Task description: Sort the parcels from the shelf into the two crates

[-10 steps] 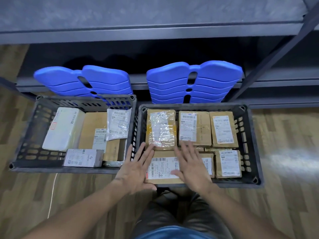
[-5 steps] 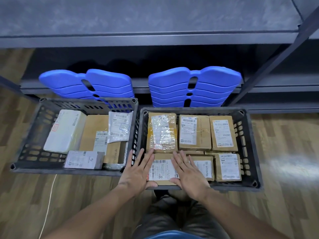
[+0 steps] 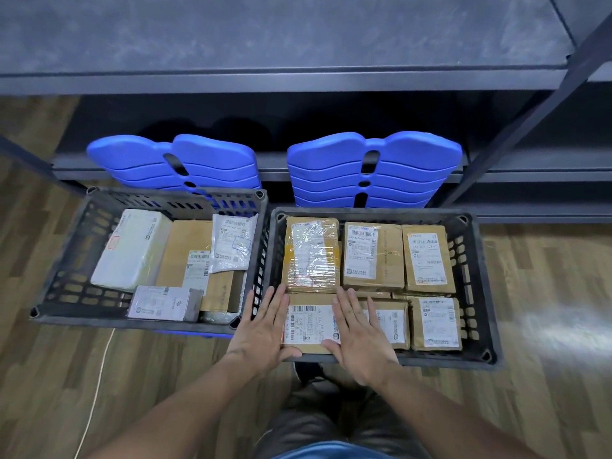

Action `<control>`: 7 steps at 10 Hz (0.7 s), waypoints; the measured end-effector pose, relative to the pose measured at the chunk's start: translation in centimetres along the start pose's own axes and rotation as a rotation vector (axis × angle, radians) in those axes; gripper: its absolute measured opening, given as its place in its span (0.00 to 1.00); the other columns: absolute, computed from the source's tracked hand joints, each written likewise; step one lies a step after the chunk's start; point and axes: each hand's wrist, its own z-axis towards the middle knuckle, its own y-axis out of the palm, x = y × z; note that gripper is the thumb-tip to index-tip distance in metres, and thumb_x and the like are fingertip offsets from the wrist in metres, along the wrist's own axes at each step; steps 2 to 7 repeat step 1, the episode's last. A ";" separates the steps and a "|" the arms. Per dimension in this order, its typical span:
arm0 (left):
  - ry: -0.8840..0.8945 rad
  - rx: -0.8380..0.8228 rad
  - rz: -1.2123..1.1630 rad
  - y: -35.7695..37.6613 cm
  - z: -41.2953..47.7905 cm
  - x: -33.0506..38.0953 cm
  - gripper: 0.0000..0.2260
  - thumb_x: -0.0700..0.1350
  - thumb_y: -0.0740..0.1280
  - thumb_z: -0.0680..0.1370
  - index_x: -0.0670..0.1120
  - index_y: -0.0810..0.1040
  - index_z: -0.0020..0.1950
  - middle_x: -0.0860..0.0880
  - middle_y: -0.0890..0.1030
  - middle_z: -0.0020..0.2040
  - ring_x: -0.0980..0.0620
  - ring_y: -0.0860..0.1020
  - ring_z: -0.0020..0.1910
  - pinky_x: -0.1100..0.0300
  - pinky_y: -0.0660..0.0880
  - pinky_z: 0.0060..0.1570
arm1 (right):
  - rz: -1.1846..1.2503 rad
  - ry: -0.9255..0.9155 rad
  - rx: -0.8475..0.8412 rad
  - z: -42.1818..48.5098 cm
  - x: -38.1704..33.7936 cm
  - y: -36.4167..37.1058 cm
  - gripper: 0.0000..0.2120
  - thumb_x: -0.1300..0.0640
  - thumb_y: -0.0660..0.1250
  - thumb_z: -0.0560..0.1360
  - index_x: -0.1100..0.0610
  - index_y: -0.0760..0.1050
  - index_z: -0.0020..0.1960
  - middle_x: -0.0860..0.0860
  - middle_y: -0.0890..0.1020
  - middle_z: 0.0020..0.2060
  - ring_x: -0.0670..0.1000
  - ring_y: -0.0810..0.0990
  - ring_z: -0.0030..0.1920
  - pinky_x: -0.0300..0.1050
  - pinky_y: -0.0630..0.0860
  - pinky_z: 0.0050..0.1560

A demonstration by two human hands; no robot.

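Observation:
Two dark plastic crates stand side by side on the floor. The right crate point(image 3: 482, 293) holds several brown cardboard parcels with white labels. My left hand point(image 3: 263, 329) and my right hand point(image 3: 359, 336) lie flat, fingers straight, on the front-left brown parcel point(image 3: 309, 324) in that crate, one on each side of its label. The left crate point(image 3: 63, 270) holds a white padded parcel point(image 3: 130, 248), a flat brown box point(image 3: 188, 250), a white poly bag point(image 3: 231, 246) and a small grey-white box point(image 3: 162, 303).
The grey metal shelf point(image 3: 265, 31) above shows no parcels. Two blue plastic lids point(image 3: 374, 170) lean against its lower rail behind the crates. A diagonal shelf post point(image 3: 516, 127) stands at the right. A white cable point(image 3: 99, 376) runs over the wooden floor.
Both hands have slid slightly forward and settled flat on the front-left parcel in the right crate. The view has shifted a little; the parcels otherwise stay put.

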 end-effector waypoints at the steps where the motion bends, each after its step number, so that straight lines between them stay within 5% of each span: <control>1: -0.033 0.079 -0.080 -0.3 -0.3 0.6 0.47 0.76 0.39 0.78 0.41 0.26 0.78 0.43 0.22 0.77 0.43 0.24 0.78 0.34 0.29 0.76 | 0.038 -0.003 0.027 0.1 -0.1 -0.1 0.40 0.33 0.43 0.84 0.62 0.46 0.83 0.58 0.41 0.83 0.57 0.34 0.83 0.66 0.42 0.77; 7: -0.033 0.079 -0.080 -0.3 -0.3 0.6 0.47 0.76 0.39 0.78 0.41 0.26 0.78 0.43 0.22 0.77 0.43 0.24 0.78 0.34 0.29 0.76 | 0.038 -0.003 0.027 0.1 -0.1 -0.1 0.40 0.33 0.43 0.84 0.62 0.46 0.83 0.58 0.41 0.83 0.57 0.34 0.83 0.66 0.42 0.77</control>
